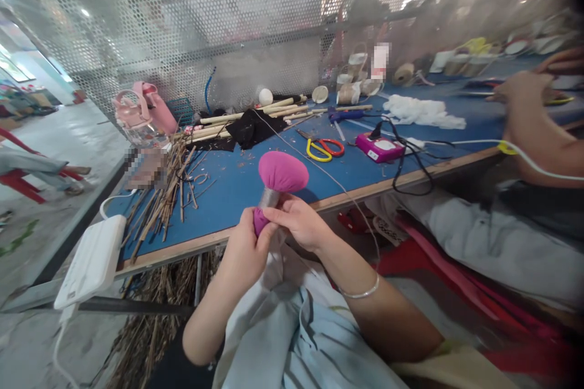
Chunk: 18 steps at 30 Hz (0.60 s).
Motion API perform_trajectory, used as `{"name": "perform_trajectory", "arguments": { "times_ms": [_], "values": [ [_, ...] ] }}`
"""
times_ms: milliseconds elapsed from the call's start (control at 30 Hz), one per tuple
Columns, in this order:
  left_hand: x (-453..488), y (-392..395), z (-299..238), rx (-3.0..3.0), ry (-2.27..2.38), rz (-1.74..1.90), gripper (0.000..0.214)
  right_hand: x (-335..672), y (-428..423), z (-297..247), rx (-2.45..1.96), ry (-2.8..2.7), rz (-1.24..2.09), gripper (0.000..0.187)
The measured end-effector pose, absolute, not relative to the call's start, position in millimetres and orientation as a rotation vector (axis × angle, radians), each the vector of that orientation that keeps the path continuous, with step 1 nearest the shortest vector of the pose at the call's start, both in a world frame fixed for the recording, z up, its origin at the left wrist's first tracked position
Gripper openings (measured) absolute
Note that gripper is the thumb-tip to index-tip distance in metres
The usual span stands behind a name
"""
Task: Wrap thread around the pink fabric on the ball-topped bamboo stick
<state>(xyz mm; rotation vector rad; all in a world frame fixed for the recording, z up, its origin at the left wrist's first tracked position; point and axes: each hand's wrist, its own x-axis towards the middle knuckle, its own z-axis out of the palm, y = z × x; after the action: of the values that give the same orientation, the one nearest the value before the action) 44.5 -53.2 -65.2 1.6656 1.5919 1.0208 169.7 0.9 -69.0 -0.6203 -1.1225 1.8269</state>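
A stuffed magenta cloth piece (283,172) with a rounded, mushroom-like top stands tilted between my two hands, just in front of the table edge. Grey wrapping (269,197) circles its neck, and purple cloth gathers below that. My left hand (244,249) is closed around the lower purple end. Fingers of my right hand (298,222) pinch the neck and lower cloth from the other side. A thin string runs from the table down past my right forearm; whether it joins the piece I cannot tell.
On the blue table (219,185) lie scissors (322,149) with yellow and red handles, a blue glue gun (349,114), a magenta box (379,147) with black cable, white stuffing (422,112), black cloth, sticks and twigs (166,194). A power bank (93,261) hangs at the left. A co-worker's arm (542,115) reaches in right.
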Motion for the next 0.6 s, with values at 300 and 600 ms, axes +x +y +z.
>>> {"name": "perform_trajectory", "arguments": {
  "times_ms": [300, 600],
  "values": [
    [27.6, -44.2, -62.9, 0.745, 0.850, 0.847, 0.052, 180.7, -8.9, -60.2, -0.579, -1.363, 1.665, 0.029],
    [26.5, -49.9, -59.4, 0.558, 0.361, 0.747, 0.038, 177.3, -15.1, -54.2, -0.490, -1.254, 1.691, 0.029]
  ]
}}
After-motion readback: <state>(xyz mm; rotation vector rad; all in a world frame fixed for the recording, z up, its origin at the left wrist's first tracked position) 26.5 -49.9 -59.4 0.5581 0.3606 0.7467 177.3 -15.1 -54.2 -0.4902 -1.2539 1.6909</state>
